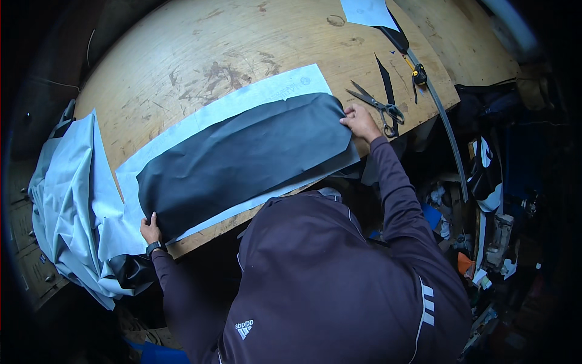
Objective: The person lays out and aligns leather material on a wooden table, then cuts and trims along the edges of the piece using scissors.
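A long black sheet of material [242, 158] lies over a pale sheet [306, 79] at the front of the wooden table. My left hand [150, 232] grips the black sheet's lower left edge, wearing a dark wristband. At the opposite end, my right hand [359, 123] pinches the upper right edge. Just beyond it lie large metal scissors [388, 110] and a narrow black strip [384, 79]. My dark sleeves and clothed torso fill the lower middle.
Draped pale material [73, 194] hangs over the table's [212, 30] left edge. A tape measure [418, 74], long metal ruler [448, 133] and white piece [367, 9] lie at the right. Below that side stands clutter [473, 261] of scraps and dark items.
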The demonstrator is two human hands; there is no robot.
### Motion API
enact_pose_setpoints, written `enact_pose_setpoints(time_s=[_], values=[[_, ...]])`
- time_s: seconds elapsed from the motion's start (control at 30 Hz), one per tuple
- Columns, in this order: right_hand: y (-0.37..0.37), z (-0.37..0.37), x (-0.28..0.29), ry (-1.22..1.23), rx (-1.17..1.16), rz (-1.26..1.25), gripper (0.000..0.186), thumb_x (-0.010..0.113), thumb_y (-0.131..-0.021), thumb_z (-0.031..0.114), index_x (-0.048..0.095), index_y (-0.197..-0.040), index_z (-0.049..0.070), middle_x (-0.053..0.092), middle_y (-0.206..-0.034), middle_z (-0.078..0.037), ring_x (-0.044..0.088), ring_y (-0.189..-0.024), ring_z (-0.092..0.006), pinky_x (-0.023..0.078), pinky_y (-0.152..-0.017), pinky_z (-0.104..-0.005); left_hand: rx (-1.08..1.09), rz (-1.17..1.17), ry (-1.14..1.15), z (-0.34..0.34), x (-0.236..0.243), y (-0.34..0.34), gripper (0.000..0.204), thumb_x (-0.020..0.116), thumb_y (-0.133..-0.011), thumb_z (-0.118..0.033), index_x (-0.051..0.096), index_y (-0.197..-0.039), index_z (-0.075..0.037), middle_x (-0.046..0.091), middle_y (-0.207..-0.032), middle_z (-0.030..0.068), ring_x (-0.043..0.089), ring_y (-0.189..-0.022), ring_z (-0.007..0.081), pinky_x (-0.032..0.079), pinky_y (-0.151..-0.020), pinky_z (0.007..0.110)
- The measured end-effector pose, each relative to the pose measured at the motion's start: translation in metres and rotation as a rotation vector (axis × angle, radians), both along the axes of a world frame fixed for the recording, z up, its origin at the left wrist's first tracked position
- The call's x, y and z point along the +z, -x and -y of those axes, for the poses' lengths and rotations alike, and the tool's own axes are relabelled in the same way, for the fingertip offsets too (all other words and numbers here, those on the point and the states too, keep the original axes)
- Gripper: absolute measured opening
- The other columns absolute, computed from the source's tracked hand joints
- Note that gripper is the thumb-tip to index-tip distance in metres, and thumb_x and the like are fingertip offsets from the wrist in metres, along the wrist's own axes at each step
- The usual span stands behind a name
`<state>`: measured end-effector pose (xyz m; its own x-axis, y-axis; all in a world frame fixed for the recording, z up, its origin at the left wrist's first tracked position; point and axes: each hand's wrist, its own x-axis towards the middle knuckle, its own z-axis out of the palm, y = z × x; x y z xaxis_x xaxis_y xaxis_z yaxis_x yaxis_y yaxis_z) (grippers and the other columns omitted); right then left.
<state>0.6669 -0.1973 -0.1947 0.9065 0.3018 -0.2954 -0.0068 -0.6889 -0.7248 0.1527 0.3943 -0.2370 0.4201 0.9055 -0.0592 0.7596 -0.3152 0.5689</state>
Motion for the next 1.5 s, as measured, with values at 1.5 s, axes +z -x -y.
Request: enact_pose_setpoints(time_s=[1.5], values=[[0.105,0.037,-0.016,0.083,-0.043,-0.053,0.023,0.077,-0.085,0.021,0.071,-0.083,-0.001,0.064,-0.069,-0.002,0.055,-0.064,-0.0109,0.045,-0.063,-0.0292,-0.020,0.035,0.163,-0.021,-0.035,0.094,0.034,0.076,-0.092,-0.030,0.070,-0.092,0.003,0.067,-0.081,0.0011,0.055,-0.074,0.0080,0.047,-0.070,0.027]])
